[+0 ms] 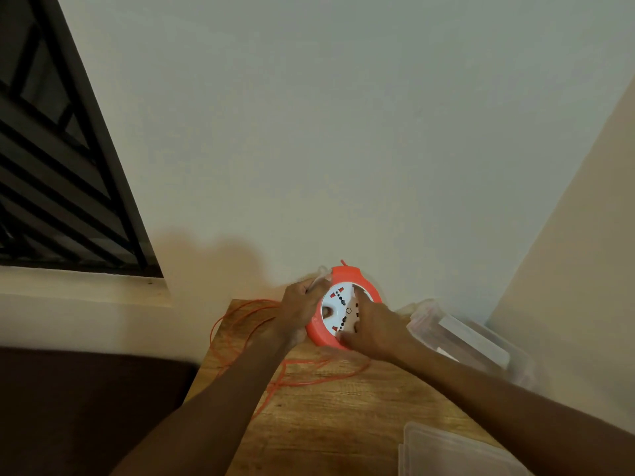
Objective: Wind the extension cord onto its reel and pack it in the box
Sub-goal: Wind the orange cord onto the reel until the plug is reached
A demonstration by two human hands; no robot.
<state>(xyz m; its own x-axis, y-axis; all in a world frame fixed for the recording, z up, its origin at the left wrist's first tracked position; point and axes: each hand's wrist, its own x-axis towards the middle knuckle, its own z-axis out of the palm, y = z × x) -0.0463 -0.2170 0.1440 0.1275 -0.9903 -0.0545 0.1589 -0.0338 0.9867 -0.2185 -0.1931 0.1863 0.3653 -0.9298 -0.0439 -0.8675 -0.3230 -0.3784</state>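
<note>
1. the reel, an orange round case with a white face carrying sockets, stands tilted on its edge at the far end of the wooden surface, close against the pale wall.
2. the left hand wraps round the reel's left rim, fingers curled over the edge, and something pale and thin shows between its fingers near the top of the reel; what that is cannot be told.
3. the right hand lies on the reel's white face at its lower right, fingers bent and pressing on the face; whether it pinches a knob there cannot be told because of blur.
4. the cord, thin and orange, lies in loose loops left of the reel and in front of it, partly on the surface and partly hanging over the surface's left edge; a short end of it sticks up above the reel's top.
5. the box, clear plastic, sits just right of the reel at the back of the surface, near the wall corner, with its opening tipped toward the reel.
6. a clear lid lies flat on the surface well in front of the box, nearer the person than the reel.
7. a dark barred window is in the wall far left of the reel, with a pale sill below it.
8. a dark brown area lies below the sill, left of the surface.
</note>
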